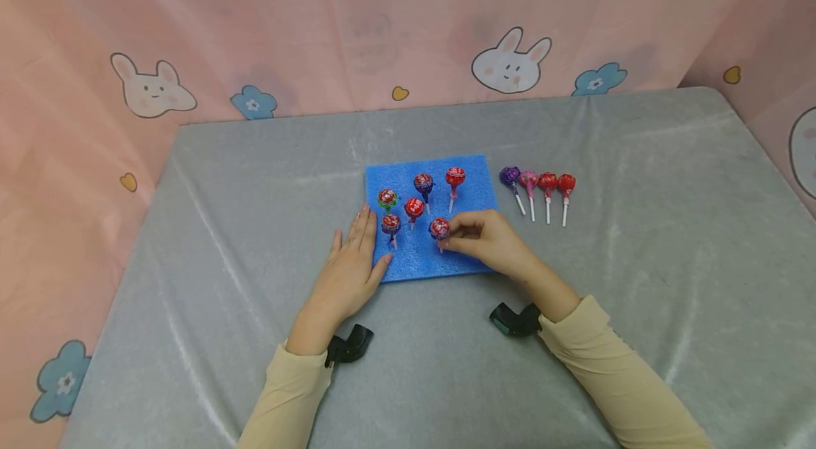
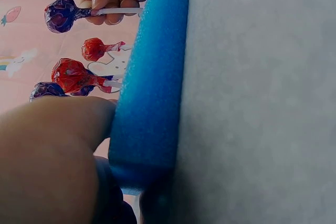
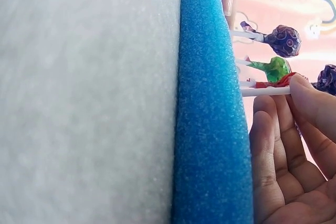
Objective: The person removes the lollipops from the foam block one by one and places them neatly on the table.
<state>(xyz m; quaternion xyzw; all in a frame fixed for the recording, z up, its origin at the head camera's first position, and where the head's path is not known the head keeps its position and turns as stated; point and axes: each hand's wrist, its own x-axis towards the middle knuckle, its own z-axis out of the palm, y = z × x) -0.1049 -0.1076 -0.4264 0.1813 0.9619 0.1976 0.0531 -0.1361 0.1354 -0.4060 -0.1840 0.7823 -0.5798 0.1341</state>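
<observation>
A blue foam board [image 1: 408,268] lies flat, with several wrapped lollipops standing upright in it on white sticks. Near its front middle, my right hand [image 1: 487,242] pinches the stick of a purple-and-red lollipop [image 1: 439,228] between thumb and fingers. In the left wrist view, this lollipop [image 2: 60,14] has its stick running down to the foam's top. My left hand [image 1: 347,272] rests with straight fingers along the board's left edge. Beside those fingers stand a green-wrapped lollipop [image 1: 387,198] and a purple-and-red one. The right wrist view shows the pinched stick [image 3: 265,92] at the foam.
Right of the board, a purple lollipop [image 1: 510,175], a pink one [image 1: 529,180] and two red ones [image 1: 566,183] lie in a row on the grey cloth-covered table [image 1: 637,258]. A pink printed curtain [image 1: 395,24] hangs behind the table. Each wrist wears a black camera mount [image 1: 350,344].
</observation>
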